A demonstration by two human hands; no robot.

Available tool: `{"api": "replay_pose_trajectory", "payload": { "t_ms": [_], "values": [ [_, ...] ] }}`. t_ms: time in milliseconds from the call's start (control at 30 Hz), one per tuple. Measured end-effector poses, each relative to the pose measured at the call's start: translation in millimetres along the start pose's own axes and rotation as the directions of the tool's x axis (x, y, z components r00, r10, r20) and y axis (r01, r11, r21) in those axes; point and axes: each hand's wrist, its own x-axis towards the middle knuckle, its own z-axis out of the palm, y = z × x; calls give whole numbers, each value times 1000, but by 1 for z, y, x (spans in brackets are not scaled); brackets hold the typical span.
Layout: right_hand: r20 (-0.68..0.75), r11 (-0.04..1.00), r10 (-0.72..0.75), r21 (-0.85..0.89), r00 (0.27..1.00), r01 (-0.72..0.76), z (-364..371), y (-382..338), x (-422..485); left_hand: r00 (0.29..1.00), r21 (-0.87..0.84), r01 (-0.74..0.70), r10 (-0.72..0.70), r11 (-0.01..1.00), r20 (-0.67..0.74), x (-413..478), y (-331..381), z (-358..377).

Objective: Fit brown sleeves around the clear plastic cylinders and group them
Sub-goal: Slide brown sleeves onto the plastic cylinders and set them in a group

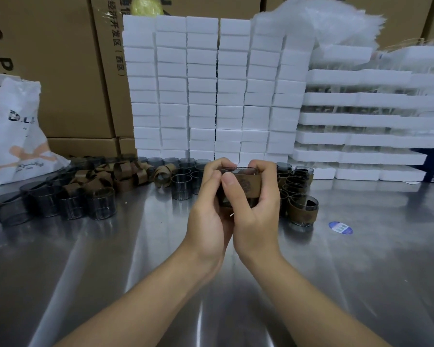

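Where the hands close: left hand (211,196) and right hand (258,204) meet low over the table, fingers curled round one piece from either side, thumbs pressed on its near face.
Held piece: short, smoke-tinted clear plastic cylinder (238,169), open rim up, gripped between both hands in front of the foam stacks.
Wrap: flat brown sleeve (246,184) with a printed emblem, lying round the cylinder's wall; the fingers hide its ends, so I cannot tell whether they are joined.
Handling: probably light, thin-walled and smooth enough to slip. Best held by the wall, fingers opposite thumbs, with a gentle squeeze. The sleeve looks stiff yet springy and may uncurl unless pinned at the seam.
Finished group: sleeved cylinders (302,211) clustered just right of the hands, touching one another.
Bare stock: unsleeved cylinders (183,179) just left of the hands, more further left.
Loose sleeves: curled brown strips (120,175) heaped among them.
Surface: brushed steel table (135,246), with a round blue sticker (340,227).
Backdrop: stacked white foam blocks (203,83), tall cardboard boxes (60,58), white plastic bag (18,136).
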Motion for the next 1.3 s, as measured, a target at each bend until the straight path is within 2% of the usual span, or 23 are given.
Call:
{"api": "replay_pose_trajectory", "payload": {
  "t_ms": [133,333,467,633,733,967,1067,1300],
  "values": [
    [47,995,79,-70,996,-75,-2,5,0,999,12,8,-8,1000,-35,5,-3,-5],
    [183,929,220,-339,958,-148,-21,30,5,990,269,115,-89,956,-110,11,-4,-23],
    [70,803,241,-575,968,-158,-48,43,12,972,381,206,-144,901,-186,13,-6,-34],
    [-57,633,296,-735,953,-241,-73,53,18,918,483,253,-50,838,-395,19,-9,-56],
    [-24,558,315,-804,949,-205,-73,56,16,895,483,277,-39,830,-445,22,-11,-62],
    [10,442,376,-881,926,-170,-74,53,17,900,526,279,-29,804,-434,22,-15,-67],
    [48,348,324,-935,945,-72,-75,53,17,902,542,279,-23,793,-431,23,-16,-68],
    [-6,430,350,-887,937,-166,-76,56,18,901,549,275,-11,789,-435,24,-18,-72]
  ]
}}
